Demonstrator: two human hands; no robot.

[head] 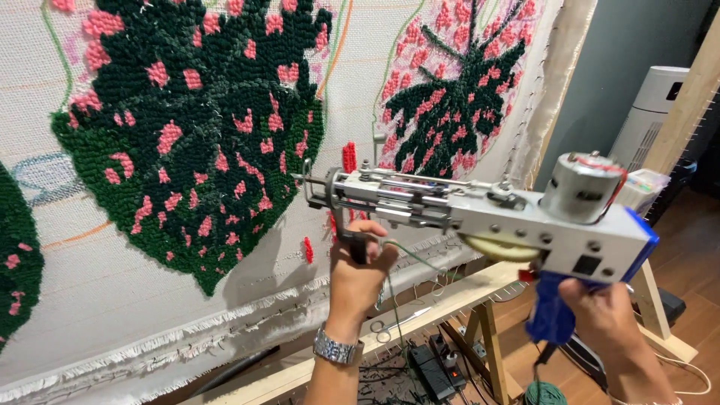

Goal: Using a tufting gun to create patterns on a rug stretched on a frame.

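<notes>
I hold a silver tufting gun (465, 206) with a blue grip and a round motor on top, its needle end pointing left at the stretched white cloth (112, 255). My left hand (360, 266), a metal watch on its wrist, grips the black front handle under the gun. My right hand (607, 311) is closed around the blue rear handle. Green yarn runs from the gun down to a green yarn ball (545, 394) on the floor. Big dark green tufted leaves with pink spots (195, 127) cover the cloth, and a second leaf (457, 90) is at the upper right.
The cloth hangs on a wooden frame (465, 289) with nail strips along its edge. Scissors (394, 322) lie on the lower frame bar. A black power strip (431, 367) sits on the wooden floor below. A white tower appliance (649, 112) stands at the right by a grey wall.
</notes>
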